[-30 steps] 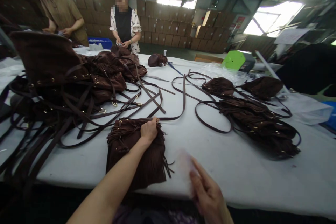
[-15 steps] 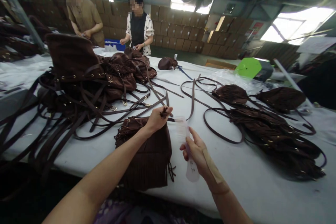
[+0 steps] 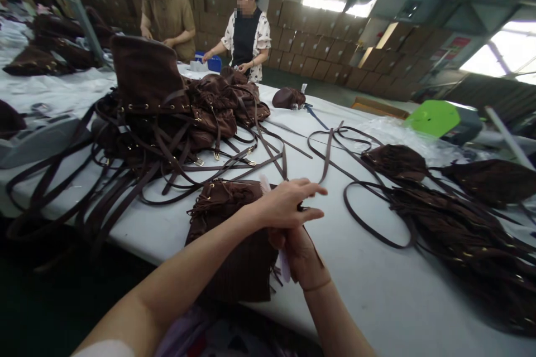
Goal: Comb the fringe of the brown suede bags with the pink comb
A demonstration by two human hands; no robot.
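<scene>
A dark brown fringed bag point(image 3: 234, 256) lies in front of me at the table's near edge, its fringe hanging toward me. My left hand point(image 3: 288, 201) reaches across the bag's right side, above my right hand, with its fingers stretched out and apart. A small dark bit shows by its fingers; I cannot tell what it is. Lower down, my right hand point(image 3: 299, 254) is closed around a pale, translucent comb point(image 3: 285, 268). The comb's handle sticks out below the fist, and its upper end shows behind my left wrist. My left hand hides most of it.
Brown bags with tangled straps point(image 3: 167, 117) are heaped at the left. More brown bags point(image 3: 460, 234) lie at the right, and a small one point(image 3: 288, 97) farther back. A green-sided device point(image 3: 433, 118) stands near clear plastic. Two people stand across the white table point(image 3: 355, 295).
My left hand has swung right, from the bag's top corner to over my right hand, and its fingers have spread. The comb has moved left against the bag. The view has turned left.
</scene>
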